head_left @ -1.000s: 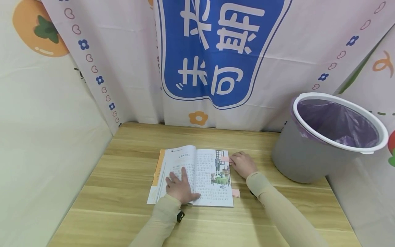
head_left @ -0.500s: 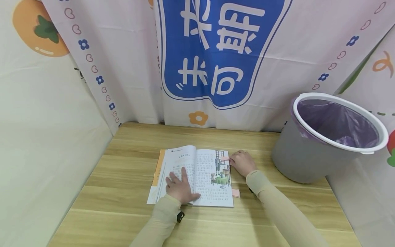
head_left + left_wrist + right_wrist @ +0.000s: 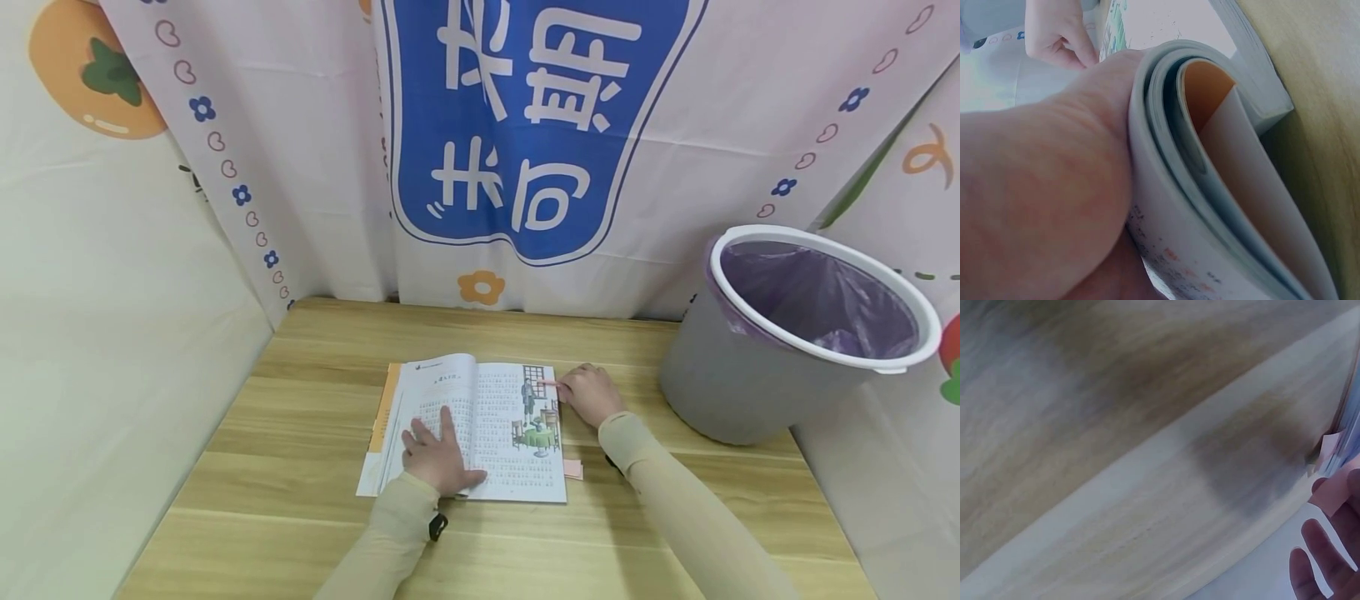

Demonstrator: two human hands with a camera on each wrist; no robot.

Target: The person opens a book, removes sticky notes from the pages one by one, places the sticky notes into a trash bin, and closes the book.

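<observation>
An open book [image 3: 517,433] with printed text and a coloured picture lies on the wooden table. My left hand [image 3: 437,460] rests on its left page with fingers spread, and the left wrist view shows the pages [image 3: 1166,187] curving up beside that hand. At the upper right edge of the right page, my right hand [image 3: 592,396] pinches a pink sticky note [image 3: 548,382] between thumb and finger. In the right wrist view the pink note [image 3: 1335,490] shows between those fingertips, while the other fingers extend loosely. Lower along the same edge, more pink sticky notes [image 3: 573,469] stick out.
A grey trash bin [image 3: 720,375] with a white rim and purple liner stands at the right of the table [image 3: 315,400]. Printed cloth [image 3: 337,167] hangs behind the table and along its sides.
The pinched pink note has tilted and shows as a thinner strip over the page than a second ago. My right hand has barely shifted; the left hand stays put.
</observation>
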